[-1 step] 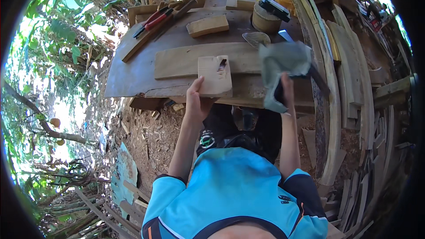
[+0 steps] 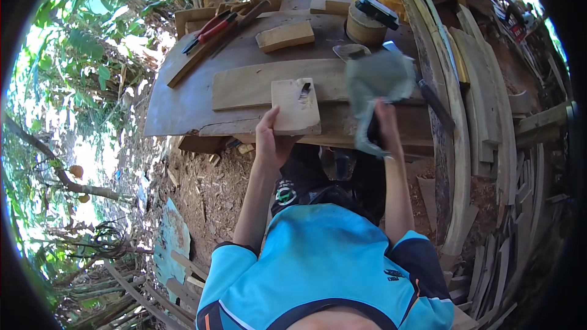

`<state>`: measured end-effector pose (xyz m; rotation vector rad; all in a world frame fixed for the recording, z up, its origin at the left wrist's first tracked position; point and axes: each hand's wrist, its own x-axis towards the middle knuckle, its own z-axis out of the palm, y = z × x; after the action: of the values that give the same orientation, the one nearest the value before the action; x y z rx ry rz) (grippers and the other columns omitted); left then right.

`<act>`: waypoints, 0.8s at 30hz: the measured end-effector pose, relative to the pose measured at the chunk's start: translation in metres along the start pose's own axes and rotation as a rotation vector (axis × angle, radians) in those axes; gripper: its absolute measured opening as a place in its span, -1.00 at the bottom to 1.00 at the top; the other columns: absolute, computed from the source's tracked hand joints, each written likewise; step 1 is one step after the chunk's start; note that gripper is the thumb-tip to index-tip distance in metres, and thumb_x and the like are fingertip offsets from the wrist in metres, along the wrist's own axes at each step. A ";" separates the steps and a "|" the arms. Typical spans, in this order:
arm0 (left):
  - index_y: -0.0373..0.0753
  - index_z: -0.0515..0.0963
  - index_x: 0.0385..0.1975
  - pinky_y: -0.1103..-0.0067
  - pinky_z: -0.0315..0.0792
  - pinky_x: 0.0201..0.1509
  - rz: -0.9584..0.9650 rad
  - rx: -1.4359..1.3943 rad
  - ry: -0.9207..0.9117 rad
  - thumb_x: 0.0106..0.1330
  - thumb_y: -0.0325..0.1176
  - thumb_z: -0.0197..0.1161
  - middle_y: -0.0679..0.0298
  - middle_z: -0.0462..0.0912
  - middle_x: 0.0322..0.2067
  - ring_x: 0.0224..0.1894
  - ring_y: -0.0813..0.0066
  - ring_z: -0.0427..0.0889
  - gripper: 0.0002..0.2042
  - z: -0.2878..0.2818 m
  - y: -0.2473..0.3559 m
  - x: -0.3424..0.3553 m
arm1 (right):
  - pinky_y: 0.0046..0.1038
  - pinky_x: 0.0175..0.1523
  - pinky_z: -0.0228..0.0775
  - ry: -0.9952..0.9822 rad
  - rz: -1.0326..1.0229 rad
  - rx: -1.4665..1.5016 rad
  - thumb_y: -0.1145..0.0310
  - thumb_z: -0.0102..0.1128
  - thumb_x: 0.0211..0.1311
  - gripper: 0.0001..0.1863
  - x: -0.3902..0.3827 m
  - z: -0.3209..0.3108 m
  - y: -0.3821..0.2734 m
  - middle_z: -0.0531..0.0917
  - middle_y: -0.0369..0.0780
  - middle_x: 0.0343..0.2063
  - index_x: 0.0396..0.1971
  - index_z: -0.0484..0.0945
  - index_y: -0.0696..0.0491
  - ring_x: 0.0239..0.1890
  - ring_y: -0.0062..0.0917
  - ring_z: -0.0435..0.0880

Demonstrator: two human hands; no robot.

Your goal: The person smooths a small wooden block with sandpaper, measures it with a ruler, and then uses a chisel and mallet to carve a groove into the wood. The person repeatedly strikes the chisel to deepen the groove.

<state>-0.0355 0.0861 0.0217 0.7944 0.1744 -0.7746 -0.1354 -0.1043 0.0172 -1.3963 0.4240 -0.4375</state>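
My left hand is closed on the near left edge of a pale, squarish wooden block, thumb on its upper face. A dark, rough-edged hole shows near the block's far right corner. Under the block's far part, a longer plank lies along the workbench. To the right of the block, my right hand grips a crumpled grey-green cloth. The cloth is smeared by motion, hangs apart from the block, and hides most of the right fingers.
On the bench are red-handled pliers, a short wood piece and a round container with a dark device on top. A dark-handled tool lies at the right, by long wooden strips. Wood chips litter the ground.
My right hand has swung a little left with the cloth, closer to the block. The left hand and the block have hardly moved.
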 end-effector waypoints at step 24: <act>-0.09 0.19 0.15 0.39 0.29 0.12 0.326 -0.045 -0.204 0.28 0.19 -0.33 0.21 0.34 0.07 0.09 0.37 0.35 -0.41 -0.031 0.003 -0.004 | -0.23 0.34 -0.34 -0.608 -0.651 -0.828 0.32 -0.09 0.07 -0.40 -0.035 0.113 -0.012 -0.02 -0.10 0.26 0.19 0.14 -0.04 0.31 -0.19 -0.13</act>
<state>-0.0318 0.1114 0.0028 0.6751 -0.1191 -0.5356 -0.1054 0.0078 0.0439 -2.3820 -0.4308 -0.3344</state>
